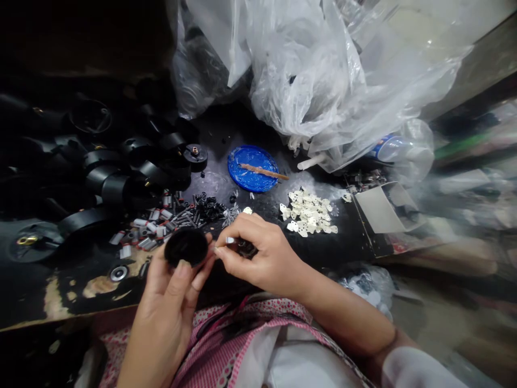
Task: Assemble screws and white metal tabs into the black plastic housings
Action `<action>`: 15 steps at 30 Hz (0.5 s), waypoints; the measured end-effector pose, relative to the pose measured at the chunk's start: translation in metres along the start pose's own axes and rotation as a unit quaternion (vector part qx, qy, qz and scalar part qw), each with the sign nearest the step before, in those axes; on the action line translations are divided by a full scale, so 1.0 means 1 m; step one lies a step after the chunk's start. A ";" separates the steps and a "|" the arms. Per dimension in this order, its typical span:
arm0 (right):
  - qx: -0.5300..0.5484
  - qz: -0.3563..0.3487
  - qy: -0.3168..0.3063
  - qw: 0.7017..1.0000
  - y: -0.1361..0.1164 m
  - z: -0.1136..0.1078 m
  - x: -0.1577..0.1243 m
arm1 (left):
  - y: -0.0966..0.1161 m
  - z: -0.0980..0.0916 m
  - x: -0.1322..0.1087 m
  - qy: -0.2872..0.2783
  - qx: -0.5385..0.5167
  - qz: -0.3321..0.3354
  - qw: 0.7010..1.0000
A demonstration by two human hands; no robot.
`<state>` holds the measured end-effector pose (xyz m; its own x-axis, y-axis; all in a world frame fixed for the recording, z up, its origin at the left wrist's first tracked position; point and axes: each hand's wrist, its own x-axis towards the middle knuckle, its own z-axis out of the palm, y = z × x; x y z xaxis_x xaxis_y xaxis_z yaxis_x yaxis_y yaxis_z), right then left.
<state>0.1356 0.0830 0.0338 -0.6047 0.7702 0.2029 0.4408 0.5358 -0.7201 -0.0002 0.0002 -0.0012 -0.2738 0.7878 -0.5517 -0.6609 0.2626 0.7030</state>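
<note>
Dark bench (347, 242) strewn with springs (189, 216), white tabs (309, 214); left hand (165, 307) fingers clasp black cap (186, 246), right hand (264, 261) pinches small part (239, 246)

A black round cap (186, 246), a blue lid (252, 168) bearing a brown stick (264, 172), white metal tabs (309, 212), clear plastic bags (323, 70), and pink patterned fabric (226, 345).

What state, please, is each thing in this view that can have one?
left hand, gripping the black cap
right hand, pinching a small metal part
blue lid, lying flat, stick across it
small box, open
plastic bags, crumpled
</note>
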 end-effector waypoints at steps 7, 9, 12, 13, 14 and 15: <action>-0.097 -0.034 0.014 0.995 0.002 0.006 -0.003 | -0.009 0.003 0.001 -0.055 -0.013 -0.019 0.998; -0.105 -0.040 0.007 0.994 0.001 0.007 -0.003 | -0.011 0.002 0.001 -0.064 -0.010 -0.014 0.998; -0.123 -0.060 -0.011 0.991 -0.001 0.006 -0.001 | -0.013 -0.002 0.001 -0.070 0.003 -0.015 0.997; -0.130 -0.070 -0.020 0.989 -0.001 0.005 -0.001 | -0.013 -0.004 0.002 -0.071 0.012 -0.015 0.997; -0.136 -0.079 -0.031 0.987 -0.001 0.004 0.000 | -0.013 -0.005 0.002 -0.074 0.026 -0.012 0.997; -0.142 -0.084 -0.042 0.985 0.000 0.004 0.000 | -0.012 -0.006 0.002 -0.080 0.044 -0.007 0.996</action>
<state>0.1328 0.0812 0.0314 -0.7329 0.6370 0.2390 0.4904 0.7381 -0.4633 0.0026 -0.0046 -0.0140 -0.1454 0.8603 -0.4885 -0.5988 0.3166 0.7357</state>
